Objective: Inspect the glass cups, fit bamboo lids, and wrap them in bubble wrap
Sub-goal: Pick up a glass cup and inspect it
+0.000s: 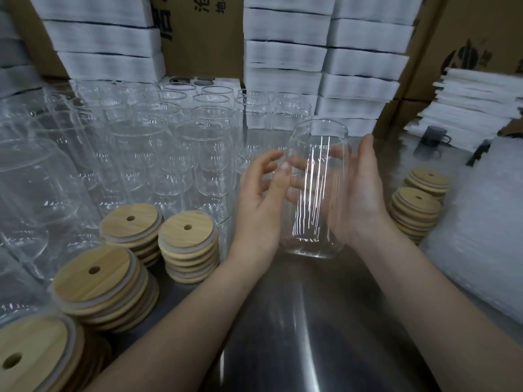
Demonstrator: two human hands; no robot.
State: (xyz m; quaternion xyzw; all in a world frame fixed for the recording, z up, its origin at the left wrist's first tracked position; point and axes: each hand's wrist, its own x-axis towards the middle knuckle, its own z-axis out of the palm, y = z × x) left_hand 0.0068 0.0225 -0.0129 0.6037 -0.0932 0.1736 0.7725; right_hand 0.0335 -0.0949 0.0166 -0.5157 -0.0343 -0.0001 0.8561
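The steel table (283, 321) spreads under and around the held glass cup (317, 193); behind the cup rise white stacks of packing material (285, 52) against brown cartons (198, 38); to the cup's right lies a pile of bubble wrap (481, 236), probably kept there so that wrapping needs no long reach; to the cup's left stands a crowd of bare glass cups (141, 151), none lidded, so most of the job looks undone; left of the cup and nearer the person sit stacks of bamboo lids (188, 247), with more lid stacks (416, 210) just to its right, handy to either side; the right hand (359, 193) lies flat and spread against the cup's right side, palm inward; the left hand (260, 199) is loosely spread, its fingertips (284, 165) touching the cup's left side; the cup is upright between them, unlidded, seemingly propped so that light runs down its wall and shows flaws; whether its base touches the table cannot be told; the step in hand looks like inspection
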